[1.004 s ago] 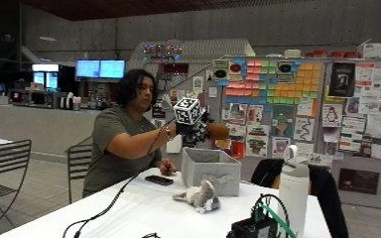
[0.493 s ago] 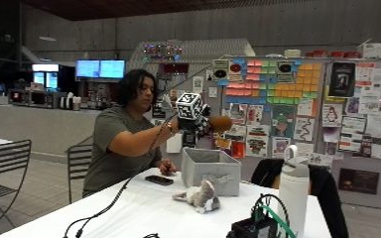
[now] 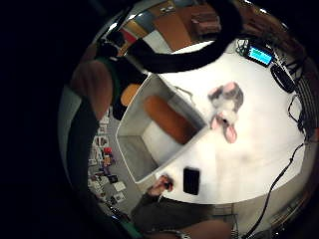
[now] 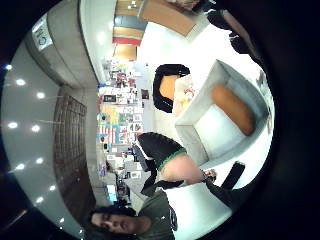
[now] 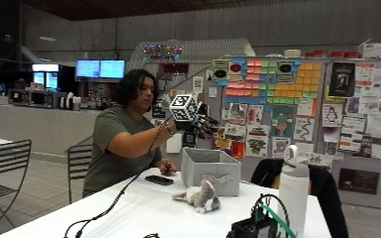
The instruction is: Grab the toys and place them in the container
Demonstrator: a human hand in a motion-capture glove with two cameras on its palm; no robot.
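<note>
The orange-brown oblong toy that the gloved right hand [image 5: 202, 125] held up a moment ago is no longer in the hand; it now lies inside the grey fabric container [image 5: 210, 170]. The hand hovers above the container with its fingers [image 5: 212, 130] spread and pointing outward, holding nothing.

The long white table [image 5: 144, 210] carries everything. The person sits on its far side, the right forearm raised across the body, the bare left hand [image 5: 166, 167] resting on the table beside a flat black phone [image 5: 158, 180].

The grey fabric container is a square open-topped bin standing on the table near the person, just beside the phone. In the palm views the orange-brown oblong toy [image 3: 169, 118] lies across the container's floor, close to one wall.

A tall white bottle with a loop handle [image 5: 293, 188] stands at the table's near end, well apart from the container.

A small grey, white and pink plush animal [image 5: 199, 197] lies on its side on the table just in front of the container, apart from it and untouched by either hand.
</note>
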